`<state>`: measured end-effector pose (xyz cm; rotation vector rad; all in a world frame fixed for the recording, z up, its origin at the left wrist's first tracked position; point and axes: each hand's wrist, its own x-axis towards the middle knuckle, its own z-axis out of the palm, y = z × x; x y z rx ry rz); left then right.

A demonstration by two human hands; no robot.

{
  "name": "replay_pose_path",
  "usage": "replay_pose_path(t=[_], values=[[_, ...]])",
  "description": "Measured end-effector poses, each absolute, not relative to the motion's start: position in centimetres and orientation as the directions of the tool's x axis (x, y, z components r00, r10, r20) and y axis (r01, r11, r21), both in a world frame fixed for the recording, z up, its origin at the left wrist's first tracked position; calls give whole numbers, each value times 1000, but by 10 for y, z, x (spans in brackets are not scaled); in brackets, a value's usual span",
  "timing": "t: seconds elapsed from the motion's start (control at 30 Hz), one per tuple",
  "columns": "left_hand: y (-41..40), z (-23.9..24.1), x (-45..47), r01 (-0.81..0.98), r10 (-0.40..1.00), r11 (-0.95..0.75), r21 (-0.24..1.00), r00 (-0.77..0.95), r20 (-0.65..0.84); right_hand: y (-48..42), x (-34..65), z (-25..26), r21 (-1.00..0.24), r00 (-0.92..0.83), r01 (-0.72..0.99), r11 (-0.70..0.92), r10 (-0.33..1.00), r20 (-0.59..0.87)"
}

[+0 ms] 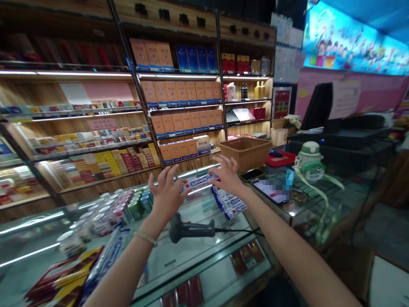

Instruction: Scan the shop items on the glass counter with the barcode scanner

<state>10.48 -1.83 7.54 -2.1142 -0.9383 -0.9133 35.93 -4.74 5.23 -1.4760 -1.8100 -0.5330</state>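
Observation:
My left hand and my right hand are raised over a glass counter, holding a long white and blue box between them by its ends. Fingers of both hands are spread, with thumbs and fingertips pinching the box. Below the right hand lies a stack of similar white and blue boxes. A black barcode scanner rests on the glass just under my left wrist.
A wicker basket stands behind the boxes. Small cans crowd the counter's left. A phone, a green-white bottle and a monitor sit at right. Shelves of orange boxes line the back wall.

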Motion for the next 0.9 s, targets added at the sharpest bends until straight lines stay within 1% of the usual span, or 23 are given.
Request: replay_pose_path(t=[0.23, 0.43, 0.7, 0.9], values=[[-32, 67, 162, 744, 373, -632, -216, 537, 756, -75, 413, 43, -135, -16, 976, 170, 677, 736], [-45, 48, 195, 726, 410, -668, -165, 543, 733, -97, 446, 24, -102, -10, 988, 117, 704, 710], [-70, 20, 219, 702, 470, -703, -113, 578, 667, -120, 470, -11, -136, 11, 986, 97, 774, 633], [-85, -2, 230, 691, 501, -717, -86, 598, 626, -136, 480, -31, -142, 7, 985, 98, 798, 602]])
